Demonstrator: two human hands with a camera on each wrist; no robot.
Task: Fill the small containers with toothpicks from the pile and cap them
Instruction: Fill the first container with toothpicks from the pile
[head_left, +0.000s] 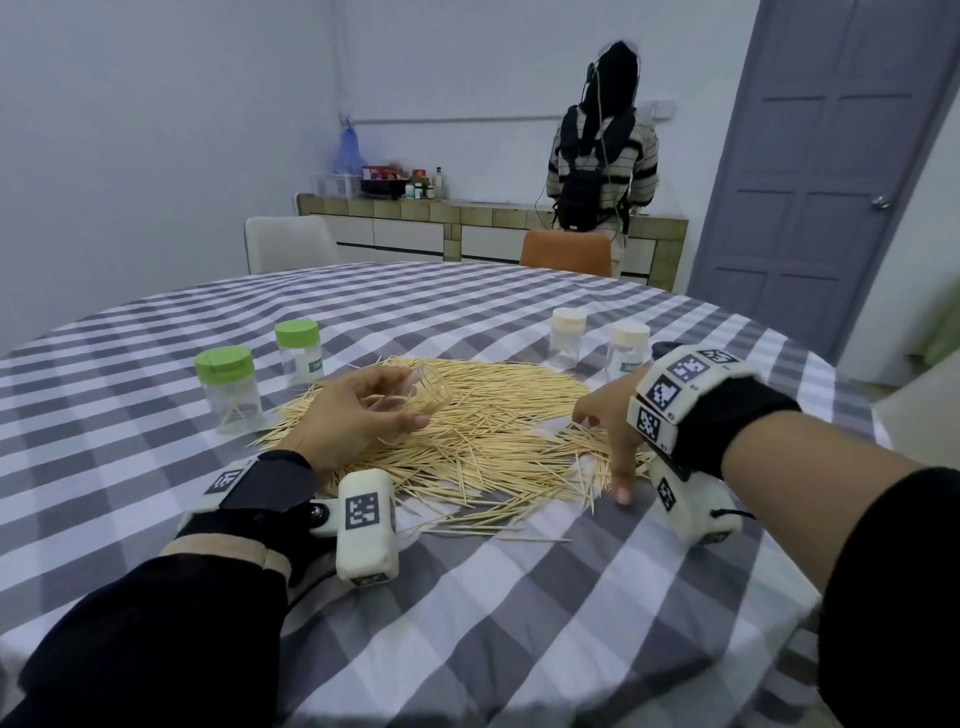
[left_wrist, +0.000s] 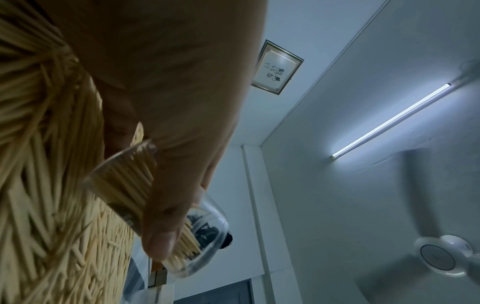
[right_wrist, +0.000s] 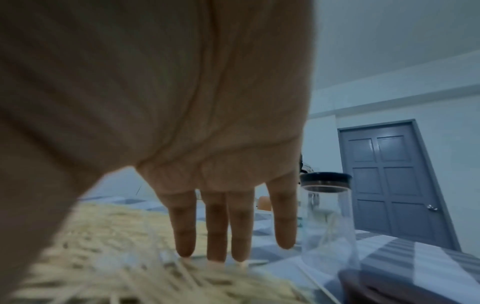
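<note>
The left hand (head_left: 358, 410) grasps a small clear plastic container (head_left: 426, 388), tilted on its side and uncapped, above the pale wooden toothpick pile (head_left: 467, 436) mid-counter; it seems partly filled. The right hand (head_left: 613, 415) is released, fingertips (right_wrist: 185, 250) on the pile's right edge. Bare checked counter (head_left: 519, 623) lies toward the near edge.

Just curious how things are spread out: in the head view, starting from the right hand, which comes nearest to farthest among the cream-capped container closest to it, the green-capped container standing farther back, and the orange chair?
1. Cream-capped container, just behind the right hand.
2. Green-capped container, across the toothpick pile, on the left.
3. Orange chair, beyond the table's far edge.
</note>
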